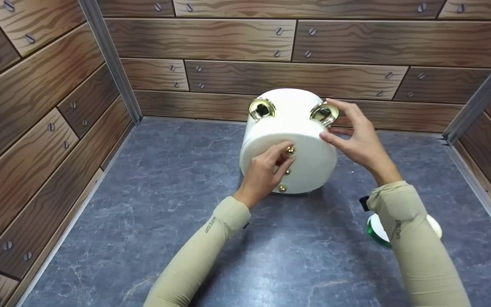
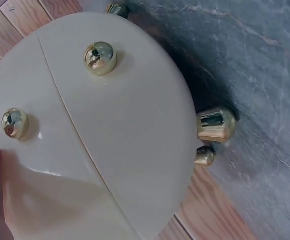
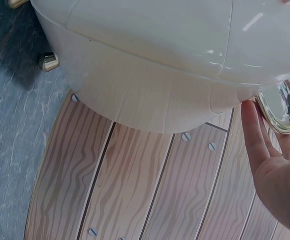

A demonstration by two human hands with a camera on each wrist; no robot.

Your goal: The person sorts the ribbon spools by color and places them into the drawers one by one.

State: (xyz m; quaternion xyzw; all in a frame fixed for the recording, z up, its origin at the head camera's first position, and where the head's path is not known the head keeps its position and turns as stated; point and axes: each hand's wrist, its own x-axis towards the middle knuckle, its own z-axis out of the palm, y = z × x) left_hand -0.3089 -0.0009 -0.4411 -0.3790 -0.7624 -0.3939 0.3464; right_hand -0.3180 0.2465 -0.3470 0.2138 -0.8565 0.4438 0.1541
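A white rounded jewelry box (image 1: 309, 170) stands on the floor, with two gold ring-like ears on top and a column of gold knobs down its front. My left hand (image 1: 262, 170) is at the front, index finger and thumb pinching the top knob (image 1: 290, 149). Below the fingers are the middle knob (image 2: 14, 123) and the bottom knob (image 2: 99, 58); a seam runs between these two. My right hand (image 1: 358, 134) grips the upper right side around the right ear (image 1: 324, 114), its thumb on the front edge. The left ear (image 1: 262, 109) is untouched.
A round white item with a green rim (image 1: 377, 230) lies at the right, partly hidden under my right sleeve (image 1: 416, 238). Wood-patterned panels (image 1: 245, 40) wall the back and sides, the back one close behind the box. The floor (image 1: 164, 170) is grey-blue marbled.
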